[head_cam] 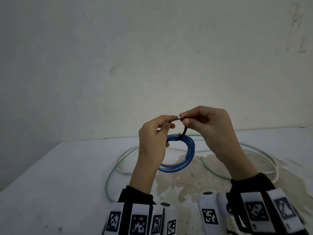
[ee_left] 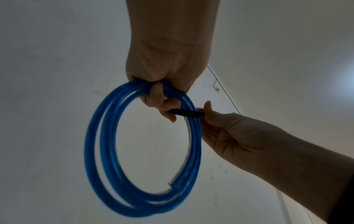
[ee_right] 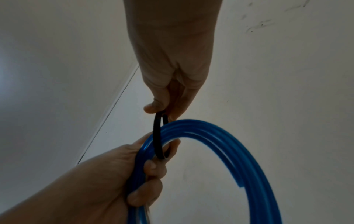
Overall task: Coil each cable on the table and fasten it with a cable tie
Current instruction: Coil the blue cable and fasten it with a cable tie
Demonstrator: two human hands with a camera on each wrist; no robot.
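Hanging below left hand (head_cam: 153,136) grip: blue coil (head_cam: 182,153); right hand (head_cam: 208,126) pinching black tie (head_cam: 184,131).

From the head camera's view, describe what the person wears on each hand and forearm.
Both hands, left hand and right hand, are bare. Each forearm has a black sleeve and white wrist blocks printed with square black-and-white markers.

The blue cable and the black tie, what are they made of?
The blue cable looks like bendy, see-through plastic: smooth, slightly glossy, with pale glints along its loops. The black tie looks like matte plastic or rubber: it curves around the coil without creasing. Which one, I can't tell.
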